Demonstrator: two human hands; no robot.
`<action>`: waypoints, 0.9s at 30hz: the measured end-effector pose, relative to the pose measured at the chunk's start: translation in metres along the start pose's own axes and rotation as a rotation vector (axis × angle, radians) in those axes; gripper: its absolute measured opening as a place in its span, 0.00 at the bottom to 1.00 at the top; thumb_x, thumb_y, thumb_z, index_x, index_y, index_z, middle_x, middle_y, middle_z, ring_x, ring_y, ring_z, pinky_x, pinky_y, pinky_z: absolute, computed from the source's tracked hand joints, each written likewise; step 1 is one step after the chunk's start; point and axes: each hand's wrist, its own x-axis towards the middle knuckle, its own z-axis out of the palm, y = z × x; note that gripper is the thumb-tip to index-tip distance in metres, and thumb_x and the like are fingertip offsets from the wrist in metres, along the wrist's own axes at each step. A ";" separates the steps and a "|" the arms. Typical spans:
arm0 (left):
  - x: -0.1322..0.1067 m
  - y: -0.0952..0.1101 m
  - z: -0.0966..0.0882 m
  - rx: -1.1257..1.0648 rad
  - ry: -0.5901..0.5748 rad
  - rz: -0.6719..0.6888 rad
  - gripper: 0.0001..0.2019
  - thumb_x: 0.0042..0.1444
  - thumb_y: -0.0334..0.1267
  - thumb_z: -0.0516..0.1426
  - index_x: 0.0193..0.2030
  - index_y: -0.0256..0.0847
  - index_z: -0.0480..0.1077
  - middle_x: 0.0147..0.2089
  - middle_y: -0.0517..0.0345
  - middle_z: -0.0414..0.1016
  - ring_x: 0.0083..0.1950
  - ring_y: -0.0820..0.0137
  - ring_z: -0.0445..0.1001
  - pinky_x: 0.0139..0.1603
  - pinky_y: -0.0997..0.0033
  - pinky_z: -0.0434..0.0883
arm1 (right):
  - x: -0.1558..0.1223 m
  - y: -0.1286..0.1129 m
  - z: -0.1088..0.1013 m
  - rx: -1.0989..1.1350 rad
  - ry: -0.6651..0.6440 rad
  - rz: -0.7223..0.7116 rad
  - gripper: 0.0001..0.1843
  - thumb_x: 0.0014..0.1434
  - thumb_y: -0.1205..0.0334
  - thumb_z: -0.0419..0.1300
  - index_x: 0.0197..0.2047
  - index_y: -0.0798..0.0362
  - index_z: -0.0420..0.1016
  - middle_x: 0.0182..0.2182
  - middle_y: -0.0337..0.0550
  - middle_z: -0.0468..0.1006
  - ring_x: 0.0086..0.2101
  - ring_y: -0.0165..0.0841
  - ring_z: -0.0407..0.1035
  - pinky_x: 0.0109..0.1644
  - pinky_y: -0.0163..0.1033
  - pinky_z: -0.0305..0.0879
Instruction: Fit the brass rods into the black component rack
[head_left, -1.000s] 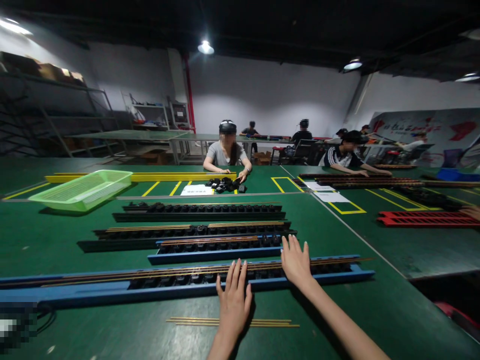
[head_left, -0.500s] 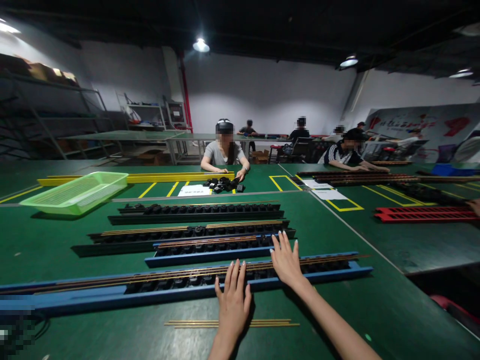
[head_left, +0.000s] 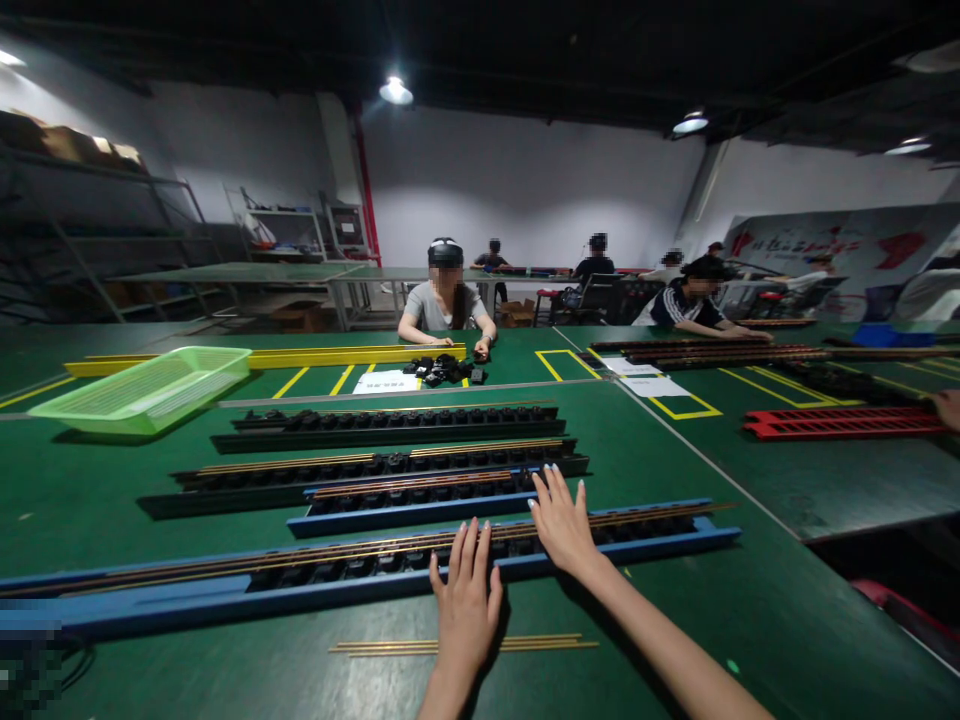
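1. Well, the left hand (head_left: pixel 466 610) lies palm down over the long blue rail (head_left: pixel 375 590) nearest the person, its fingers (head_left: pixel 471 550) straight and spread wide. It has hold of nothing that shows.
2. The right hand (head_left: pixel 562 525) is just as open, with its fingers fanned. Its palm is above the back edge of that same rail, and its fingertips reach toward a shorter blue rail (head_left: pixel 420 518). (Whether either hand actually touches metal is hard to tell from this angle.)
3. Thin brass rods (head_left: pixel 450 543) run along the nearest rail, on top of a row of black blocks. Loose brass strips (head_left: pixel 465 647) lie on the green table (head_left: pixel 750 640) just in front of it, beneath the left wrist.
4. Farther off lie two black rails (head_left: pixel 382 432), a green mesh basket (head_left: pixel 142 390), a yellow rail (head_left: pixel 352 354), and a heap of black parts (head_left: pixel 442 370) beside a paper sheet (head_left: pixel 386 382).
5. Across the table, a seated person (head_left: pixel 446 305) has both hands near that heap. To the right, a person in a striped top (head_left: pixel 694 310) leans over other rails, beyond a red rack (head_left: pixel 844 423).
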 end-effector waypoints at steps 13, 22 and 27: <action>0.000 -0.002 0.003 -0.002 0.008 0.009 0.26 0.62 0.34 0.45 0.68 0.49 0.51 0.67 0.54 0.61 0.67 0.66 0.57 0.68 0.48 0.40 | 0.008 -0.007 0.004 0.029 0.053 -0.058 0.28 0.66 0.61 0.37 0.67 0.53 0.54 0.68 0.52 0.50 0.67 0.41 0.38 0.65 0.65 0.31; 0.000 0.000 0.002 -0.033 0.015 0.003 0.26 0.63 0.35 0.46 0.68 0.49 0.51 0.66 0.54 0.61 0.67 0.66 0.57 0.68 0.49 0.38 | 0.009 -0.006 0.001 0.035 0.020 -0.062 0.28 0.66 0.61 0.38 0.67 0.55 0.53 0.68 0.54 0.48 0.67 0.42 0.38 0.65 0.65 0.30; 0.000 -0.001 0.002 -0.015 0.019 0.007 0.27 0.62 0.34 0.47 0.68 0.51 0.49 0.66 0.55 0.62 0.67 0.65 0.58 0.68 0.48 0.41 | 0.008 -0.013 -0.002 0.039 0.031 -0.119 0.28 0.66 0.60 0.38 0.68 0.55 0.52 0.68 0.53 0.48 0.67 0.41 0.38 0.65 0.64 0.30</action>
